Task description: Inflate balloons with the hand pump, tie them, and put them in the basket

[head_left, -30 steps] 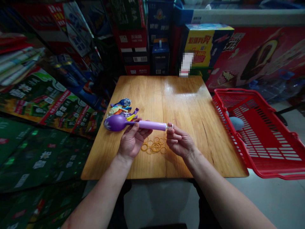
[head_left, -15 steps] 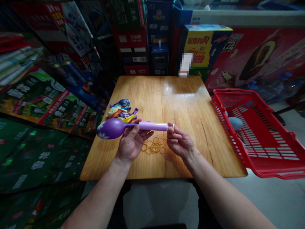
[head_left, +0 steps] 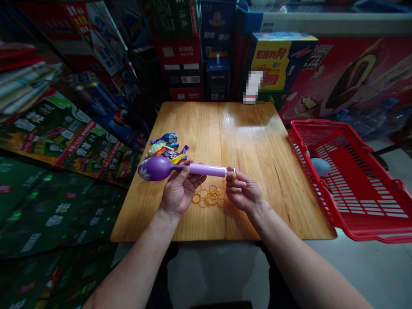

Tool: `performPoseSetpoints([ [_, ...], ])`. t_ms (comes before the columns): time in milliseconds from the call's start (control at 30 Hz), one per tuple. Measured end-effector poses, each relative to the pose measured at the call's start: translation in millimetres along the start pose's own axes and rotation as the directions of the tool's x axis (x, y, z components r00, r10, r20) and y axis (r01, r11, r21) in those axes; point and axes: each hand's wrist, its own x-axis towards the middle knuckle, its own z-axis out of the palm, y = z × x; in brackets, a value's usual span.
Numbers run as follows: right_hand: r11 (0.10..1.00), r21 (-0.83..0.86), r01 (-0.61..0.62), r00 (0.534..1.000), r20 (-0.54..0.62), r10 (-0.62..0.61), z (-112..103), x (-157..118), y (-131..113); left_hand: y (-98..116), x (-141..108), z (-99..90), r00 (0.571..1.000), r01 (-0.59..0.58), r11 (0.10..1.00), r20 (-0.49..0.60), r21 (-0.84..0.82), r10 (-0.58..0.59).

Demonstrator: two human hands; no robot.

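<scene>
A partly inflated purple balloon (head_left: 156, 168) with a white flower print is fitted on the left end of a lilac hand pump (head_left: 207, 170). My left hand (head_left: 177, 191) holds the balloon's neck and the pump's left end between thumb and fingers. At the other end, my right hand (head_left: 243, 189) is closed on the white pump handle (head_left: 231, 171), which is close against the barrel. Several yellow rubber bands (head_left: 210, 198) lie on the wooden table (head_left: 206, 128) below the pump. Uninflated balloons (head_left: 165, 148) in mixed colours are piled behind the purple one.
A red basket (head_left: 350, 214) stands right of the table with a blue-grey balloon (head_left: 320, 167) inside. Stacked green cartons (head_left: 61, 214) line the left side. Boxes (head_left: 217, 77) and a pink chest freezer (head_left: 341, 77) stand beyond the far edge.
The purple balloon looks slightly smaller, its rounded left end now nearer my left hand. Both hands keep their hold on the pump. The whole view has shifted a little.
</scene>
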Motion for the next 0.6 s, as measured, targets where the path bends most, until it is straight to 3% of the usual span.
performPoseSetpoints([
  [200,0.995,-0.021,0.094,0.995,0.025,-0.093,7,-11,-22,20,8,-5.6,0.993,-0.112,0.993,-0.045,-0.03,0.11],
  [433,1.0,-0.019,0.016,1.0,-0.011,-0.016,1,3,5,-4,-4,3.4,0.998,-0.012,1.0,0.062,0.024,0.011],
  [600,1.0,-0.029,0.01,1.0,0.027,-0.009,2,-2,-7,3,4,-2.0,0.999,-0.029,1.0,0.042,0.01,0.029],
])
